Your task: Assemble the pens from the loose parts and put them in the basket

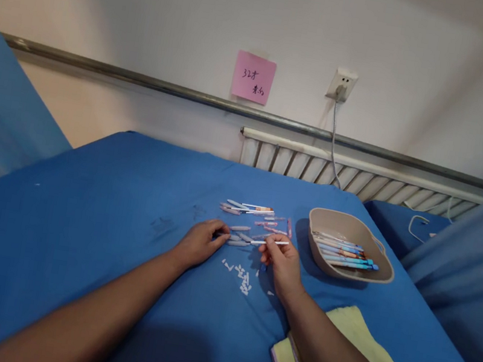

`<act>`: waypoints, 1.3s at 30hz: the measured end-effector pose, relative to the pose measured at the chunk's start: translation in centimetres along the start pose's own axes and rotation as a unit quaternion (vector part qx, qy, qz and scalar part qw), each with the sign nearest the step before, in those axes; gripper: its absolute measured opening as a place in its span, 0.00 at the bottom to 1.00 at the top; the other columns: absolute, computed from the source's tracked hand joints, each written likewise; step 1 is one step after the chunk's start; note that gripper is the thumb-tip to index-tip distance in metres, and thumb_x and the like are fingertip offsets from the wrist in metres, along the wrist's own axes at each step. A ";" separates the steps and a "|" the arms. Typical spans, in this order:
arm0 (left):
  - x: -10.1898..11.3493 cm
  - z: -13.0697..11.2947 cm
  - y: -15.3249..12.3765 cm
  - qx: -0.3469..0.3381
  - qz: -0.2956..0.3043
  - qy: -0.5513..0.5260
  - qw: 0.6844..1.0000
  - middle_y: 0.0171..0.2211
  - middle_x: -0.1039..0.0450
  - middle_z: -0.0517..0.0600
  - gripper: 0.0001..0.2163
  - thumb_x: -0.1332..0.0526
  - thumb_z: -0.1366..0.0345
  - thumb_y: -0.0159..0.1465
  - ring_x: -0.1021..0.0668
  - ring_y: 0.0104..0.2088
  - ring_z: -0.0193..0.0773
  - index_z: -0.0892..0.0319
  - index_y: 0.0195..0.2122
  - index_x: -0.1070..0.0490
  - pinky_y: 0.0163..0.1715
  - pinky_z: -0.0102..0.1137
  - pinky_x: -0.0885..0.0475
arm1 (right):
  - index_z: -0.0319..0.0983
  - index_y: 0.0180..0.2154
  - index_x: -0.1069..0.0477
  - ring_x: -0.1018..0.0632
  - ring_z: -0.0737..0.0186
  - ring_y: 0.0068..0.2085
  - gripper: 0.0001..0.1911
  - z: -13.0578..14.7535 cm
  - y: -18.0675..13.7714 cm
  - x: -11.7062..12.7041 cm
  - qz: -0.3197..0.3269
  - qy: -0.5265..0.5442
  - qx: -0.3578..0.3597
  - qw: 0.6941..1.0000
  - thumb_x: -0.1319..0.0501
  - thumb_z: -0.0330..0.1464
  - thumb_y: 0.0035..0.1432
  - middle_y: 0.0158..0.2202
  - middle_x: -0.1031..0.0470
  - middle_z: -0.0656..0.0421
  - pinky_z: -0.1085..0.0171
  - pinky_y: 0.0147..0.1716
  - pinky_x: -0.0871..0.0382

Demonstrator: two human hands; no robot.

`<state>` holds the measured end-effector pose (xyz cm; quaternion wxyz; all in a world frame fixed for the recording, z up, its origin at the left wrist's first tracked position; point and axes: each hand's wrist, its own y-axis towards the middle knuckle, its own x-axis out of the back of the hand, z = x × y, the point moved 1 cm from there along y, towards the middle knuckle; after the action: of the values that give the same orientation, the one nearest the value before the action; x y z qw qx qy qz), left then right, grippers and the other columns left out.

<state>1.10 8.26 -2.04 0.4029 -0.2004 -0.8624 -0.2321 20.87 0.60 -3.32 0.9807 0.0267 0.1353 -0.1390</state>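
Observation:
My right hand (286,269) pinches a thin white pen refill (280,243), its dark tip pointing left toward several grey translucent pen barrels (239,243). At the left ends of these barrels, the fingers of my left hand (201,241) are closed on one of them; the fingers partly hide it. Pink clear pen parts (266,223) lie just beyond my right hand. Farther back is a small group of barrels and white refills (247,209). Small white pieces (244,280) are scattered on the near side, between my hands. A small blue piece shows under my right fingers.
A beige basket (343,275) with several pens (344,251) stands on the right of the blue-covered surface (92,224). A folded yellow cloth (363,338) lies under my right forearm. Behind are a radiator (299,161), a metal rail (169,87) and a plugged-in cord (334,134).

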 end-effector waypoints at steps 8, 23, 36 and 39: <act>-0.3 0.8 3.8 -0.047 -0.057 0.108 0.991 0.47 0.27 0.52 0.14 0.50 0.64 0.64 0.30 0.49 0.42 0.56 0.48 0.30 0.52 0.38 0.38 | 0.38 0.29 0.34 0.32 0.72 0.18 0.14 -0.2 0.5 -0.1 0.001 -0.004 0.013 1.000 0.37 0.43 0.51 0.21 0.28 0.63 0.72 0.17 0.42; -0.8 1.8 4.9 -0.096 0.045 0.073 0.992 0.38 0.24 0.50 0.11 0.45 0.71 0.60 0.27 0.44 0.40 0.53 0.37 0.25 0.48 0.35 0.35 | 0.38 0.29 0.34 0.32 0.72 0.18 0.15 -0.2 0.7 -0.3 -0.005 0.002 -0.012 1.000 0.37 0.44 0.49 0.21 0.29 0.63 0.72 0.17 0.42; -0.2 2.1 5.4 -0.055 -0.031 0.039 0.997 0.40 0.24 0.50 0.11 0.46 0.67 0.60 0.25 0.42 0.41 0.56 0.41 0.27 0.46 0.35 0.33 | 0.38 0.28 0.33 0.33 0.71 0.17 0.17 -0.2 0.9 -0.1 -0.018 -0.015 -0.015 1.000 0.36 0.45 0.47 0.20 0.30 0.63 0.71 0.17 0.43; -0.2 2.1 6.3 -0.038 -0.035 0.089 0.995 0.39 0.24 0.51 0.12 0.47 0.65 0.61 0.26 0.42 0.41 0.56 0.42 0.27 0.44 0.35 0.33 | 0.37 0.25 0.31 0.35 0.72 0.17 0.15 -0.5 1.6 0.4 -0.045 -0.053 -0.005 0.998 0.35 0.43 0.45 0.17 0.34 0.65 0.72 0.16 0.44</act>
<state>3.31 14.54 -1.88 0.4616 -0.1635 -0.8202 -0.2959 21.56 2.03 -3.89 0.9792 0.0078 0.0850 -0.1839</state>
